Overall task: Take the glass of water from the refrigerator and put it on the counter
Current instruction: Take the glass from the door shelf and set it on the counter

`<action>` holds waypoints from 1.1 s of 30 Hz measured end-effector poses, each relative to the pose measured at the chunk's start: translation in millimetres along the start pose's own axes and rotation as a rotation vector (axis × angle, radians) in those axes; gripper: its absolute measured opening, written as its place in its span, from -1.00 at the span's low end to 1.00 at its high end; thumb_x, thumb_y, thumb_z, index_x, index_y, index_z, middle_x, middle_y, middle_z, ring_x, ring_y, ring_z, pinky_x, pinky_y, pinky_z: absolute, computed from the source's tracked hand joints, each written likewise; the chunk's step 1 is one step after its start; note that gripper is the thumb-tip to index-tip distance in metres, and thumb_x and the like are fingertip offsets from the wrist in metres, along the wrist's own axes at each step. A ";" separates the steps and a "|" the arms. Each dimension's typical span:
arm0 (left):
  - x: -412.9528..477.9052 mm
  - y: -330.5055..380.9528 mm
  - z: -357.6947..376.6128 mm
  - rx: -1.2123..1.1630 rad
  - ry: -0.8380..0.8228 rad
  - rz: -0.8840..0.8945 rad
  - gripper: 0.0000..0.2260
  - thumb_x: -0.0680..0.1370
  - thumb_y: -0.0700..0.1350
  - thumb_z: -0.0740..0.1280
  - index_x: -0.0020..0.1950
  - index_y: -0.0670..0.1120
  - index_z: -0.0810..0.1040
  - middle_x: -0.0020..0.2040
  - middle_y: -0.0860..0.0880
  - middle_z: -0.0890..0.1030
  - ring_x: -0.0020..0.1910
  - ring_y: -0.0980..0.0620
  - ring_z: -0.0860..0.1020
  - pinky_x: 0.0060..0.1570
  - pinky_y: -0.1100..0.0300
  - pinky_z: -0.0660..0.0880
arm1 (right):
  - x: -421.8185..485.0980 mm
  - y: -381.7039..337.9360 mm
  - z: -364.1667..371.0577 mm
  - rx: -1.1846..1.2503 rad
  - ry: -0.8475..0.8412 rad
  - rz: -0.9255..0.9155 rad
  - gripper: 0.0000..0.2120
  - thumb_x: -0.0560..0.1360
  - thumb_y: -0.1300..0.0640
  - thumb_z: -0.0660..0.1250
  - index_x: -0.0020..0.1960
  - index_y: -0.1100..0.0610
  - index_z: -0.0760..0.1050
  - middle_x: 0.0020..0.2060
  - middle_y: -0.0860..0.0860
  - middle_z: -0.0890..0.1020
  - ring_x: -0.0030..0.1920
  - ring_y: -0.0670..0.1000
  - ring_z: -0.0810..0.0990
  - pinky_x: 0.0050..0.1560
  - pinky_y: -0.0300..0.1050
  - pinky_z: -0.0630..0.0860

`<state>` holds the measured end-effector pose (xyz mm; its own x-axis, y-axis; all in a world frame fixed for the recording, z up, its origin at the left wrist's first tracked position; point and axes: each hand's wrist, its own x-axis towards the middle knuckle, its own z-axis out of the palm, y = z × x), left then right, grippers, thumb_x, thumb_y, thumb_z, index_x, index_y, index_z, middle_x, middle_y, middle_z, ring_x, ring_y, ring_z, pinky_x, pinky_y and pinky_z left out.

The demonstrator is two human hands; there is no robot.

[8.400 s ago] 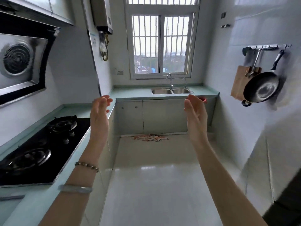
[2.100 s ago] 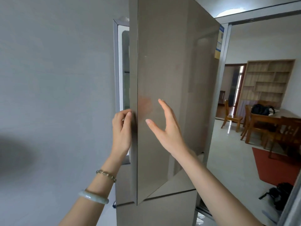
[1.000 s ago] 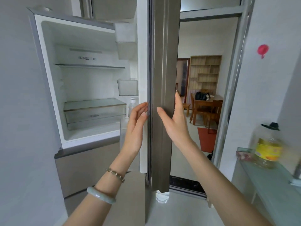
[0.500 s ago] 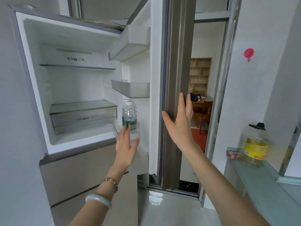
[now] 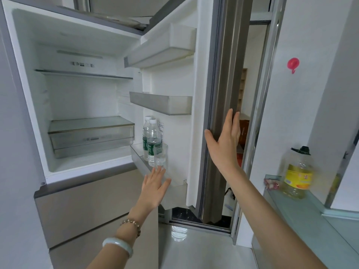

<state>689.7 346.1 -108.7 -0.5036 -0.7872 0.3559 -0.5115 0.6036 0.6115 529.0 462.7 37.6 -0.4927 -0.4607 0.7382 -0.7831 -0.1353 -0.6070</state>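
The glass of water (image 5: 161, 156) stands in the bottom shelf (image 5: 140, 161) of the open refrigerator door (image 5: 196, 98), right beside two water bottles (image 5: 153, 141). It is clear and hard to see, so how full it is I cannot say for sure.

A glass like this is stiff and smooth, and it will break if it drops. It may be cold and a bit wet, so it could slip. The water makes it heavier and can spill if the glass tips. The best place to hold it is around the middle of its side, keeping it straight up, and lifting it over the shelf rail without bumping the bottles.

The left hand (image 5: 154, 188) is just below the glass, with its fingers (image 5: 159, 171) spread apart and holding nothing. The right hand (image 5: 225, 141) lies flat on the door edge, fingers straight and close together, keeping the door open.

Half a second ago the left hand was lower and farther from the shelf. Now it has come closer, and its fingertips almost reach the glass. The door has swung a little wider. The surface (image 5: 303, 212) with the oil bottle (image 5: 297, 171) waits on the right.
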 end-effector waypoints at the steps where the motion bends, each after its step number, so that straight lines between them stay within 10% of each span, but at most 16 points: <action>1: 0.1 0.1 1.2 0.018 0.004 0.003 -0.48 0.61 0.14 0.02 0.55 0.00 0.12 0.59 0.04 0.02 0.57 0.09 -0.12 0.51 0.04 -0.23 | 0.5 -0.5 0.9 0.007 0.016 0.012 -0.22 0.55 0.04 0.26 0.56 0.04 -0.19 0.57 0.10 -0.14 0.56 0.12 -0.14 0.53 0.19 -0.05; 11: 24.7 -17.4 -22.1 -0.217 0.102 0.035 -0.53 0.61 0.14 0.12 0.47 -0.01 0.28 0.52 -0.02 0.27 0.54 -0.01 0.14 0.50 0.02 0.04 | -43.2 -30.4 70.1 0.159 0.072 -0.318 -0.56 0.48 0.15 0.26 0.34 0.21 0.35 0.25 0.16 0.40 0.30 0.04 0.38 0.34 -0.17 0.35; 23: 127.5 -109.4 -66.6 -0.530 0.004 -0.107 -0.56 0.57 -0.04 0.27 0.42 -0.07 0.29 0.42 -0.06 0.39 0.40 -0.05 0.36 0.38 0.03 0.30 | 11.1 14.4 224.3 0.109 -0.082 0.631 -0.31 0.31 0.11 0.49 0.34 0.27 0.30 0.31 0.20 0.33 0.31 0.18 0.36 0.32 -0.01 0.36; 33: 170.0 -134.4 -67.3 -0.582 -0.143 0.086 -0.60 0.60 -0.20 0.20 0.44 -0.08 0.29 0.39 0.02 0.40 0.34 0.12 0.35 0.30 0.22 0.27 | 4.3 26.9 294.8 -0.180 -0.012 0.734 -0.17 0.27 0.07 0.55 0.34 0.38 0.21 0.29 0.26 0.37 0.32 0.23 0.36 0.32 0.07 0.34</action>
<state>719.6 122.6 -82.8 -0.6351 -0.6900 0.3472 -0.0207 0.4645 0.8853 617.7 198.5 -62.3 -0.9084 -0.3868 0.1589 -0.3058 0.3551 -0.8834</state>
